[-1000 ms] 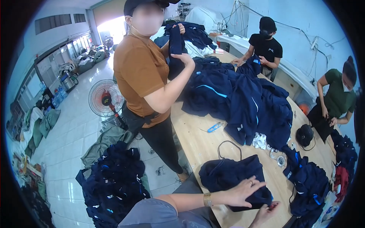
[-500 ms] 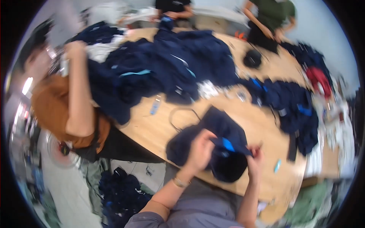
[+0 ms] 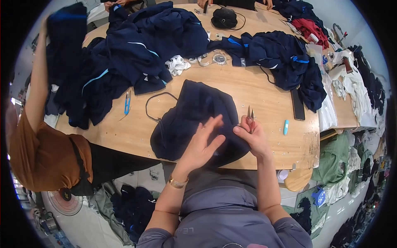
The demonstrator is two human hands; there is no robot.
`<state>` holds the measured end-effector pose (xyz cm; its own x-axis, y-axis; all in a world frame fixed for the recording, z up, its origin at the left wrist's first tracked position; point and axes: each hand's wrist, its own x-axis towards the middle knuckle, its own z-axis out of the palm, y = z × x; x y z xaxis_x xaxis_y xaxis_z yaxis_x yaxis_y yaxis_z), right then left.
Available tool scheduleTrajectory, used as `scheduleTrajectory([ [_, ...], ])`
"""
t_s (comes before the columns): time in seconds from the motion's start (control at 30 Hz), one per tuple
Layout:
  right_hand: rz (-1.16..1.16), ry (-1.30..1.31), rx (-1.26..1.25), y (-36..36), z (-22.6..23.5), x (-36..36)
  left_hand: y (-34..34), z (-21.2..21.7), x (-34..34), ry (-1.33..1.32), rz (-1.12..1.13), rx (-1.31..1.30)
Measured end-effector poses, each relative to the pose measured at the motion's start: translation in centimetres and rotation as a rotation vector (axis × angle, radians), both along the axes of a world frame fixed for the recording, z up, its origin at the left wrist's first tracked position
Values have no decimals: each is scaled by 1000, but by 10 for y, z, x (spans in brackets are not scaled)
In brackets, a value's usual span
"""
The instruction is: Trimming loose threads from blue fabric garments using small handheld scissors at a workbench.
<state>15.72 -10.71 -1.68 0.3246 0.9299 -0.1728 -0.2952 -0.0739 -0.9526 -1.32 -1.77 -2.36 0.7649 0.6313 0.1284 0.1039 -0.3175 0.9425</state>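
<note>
A navy garment (image 3: pixel 194 103) lies bunched at the table's near edge, in front of me. Over its middle, my left hand (image 3: pixel 202 142) is open, with fingers spread and slightly smeared by motion; I cannot tell whether it touches the cloth. At the garment's right side, my right hand (image 3: pixel 253 136) is closed around thread snips (image 3: pixel 250 118) with reddish handles, their points facing away from me. Whether its thumb and finger also pinch the cloth is unclear. A thin black cord (image 3: pixel 151 101) loops out on the garment's left.
Navy garments are heaped at the far left (image 3: pixel 136 49) and right (image 3: pixel 277 56) of the wooden table (image 3: pixel 264 107). Blue thread snips (image 3: pixel 127 103), a phone (image 3: pixel 297 104), a light-blue tube (image 3: pixel 285 127) and a black bag (image 3: pixel 224 18) lie around. A co-worker (image 3: pixel 53 161) at left lifts navy cloth.
The navy garment's raised part has been lowered onto the table. My left hand has let go and opened. The head view has shifted, and the co-worker at left now holds cloth up high.
</note>
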Motion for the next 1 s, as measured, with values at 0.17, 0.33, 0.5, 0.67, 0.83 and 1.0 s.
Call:
scheduleTrajectory([
  [0.17, -5, -3, 50, 3, 5, 2, 3, -7, 2, -178, -84, -542],
  [0.33, -152, -97, 89, 10, 3, -1, 10, -4, 3, -434, 2, -910],
  [0.5, -398, -852, 62, 12, 0, -13, 10, -3, 6, -470, 100, -919],
  [0.67, -253, -844, 390, 13, 15, -29, 11, -3, 4, -475, 124, -927],
  [0.83, -182, -1120, 486, 22, 11, -28, 11, 0, 4, -435, 47, -846],
  [1.0, -359, -870, 440, 17, 1, -29, 15, 0, 3, -461, 75, -890],
])
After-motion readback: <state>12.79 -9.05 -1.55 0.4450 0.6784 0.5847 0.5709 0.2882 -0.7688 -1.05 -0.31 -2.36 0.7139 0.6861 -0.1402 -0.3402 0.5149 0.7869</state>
